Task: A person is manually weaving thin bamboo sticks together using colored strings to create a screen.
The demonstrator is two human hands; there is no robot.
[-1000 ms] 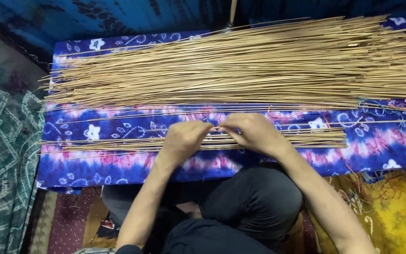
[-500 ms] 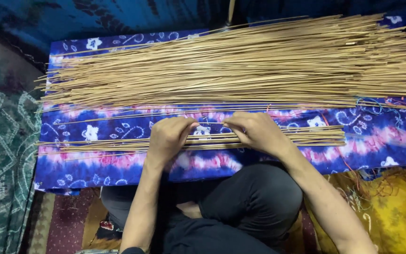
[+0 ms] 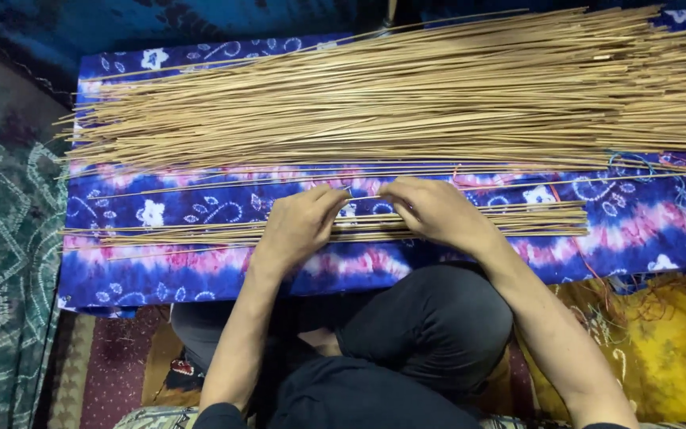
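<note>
The fingers of the left hand (image 3: 299, 226) are bent and pressed down on a small row of thin sticks (image 3: 200, 233). The fingers of the right hand (image 3: 437, 213) are bent too and are laid over the same row, just beside the left hand. The fingertips of both hands are pointed toward each other, with a small gap kept between them. Whether one stick is pinched between the fingertips cannot be told, because the sticks there are too thin to be made out.

The small row is stretched out flat to the left and right of the hands, on a blue and pink patterned cloth (image 3: 144, 274). A much bigger pile of long sticks (image 3: 406, 103) is spread across the far part of the same cloth, well apart from the hands. A few loose sticks are seen between the pile and the small row.

Dark trousers (image 3: 430, 326) are seen below the arms. A green patterned rug (image 3: 1, 238) is seen on the left, and a yellow cloth (image 3: 660, 342) on the right
</note>
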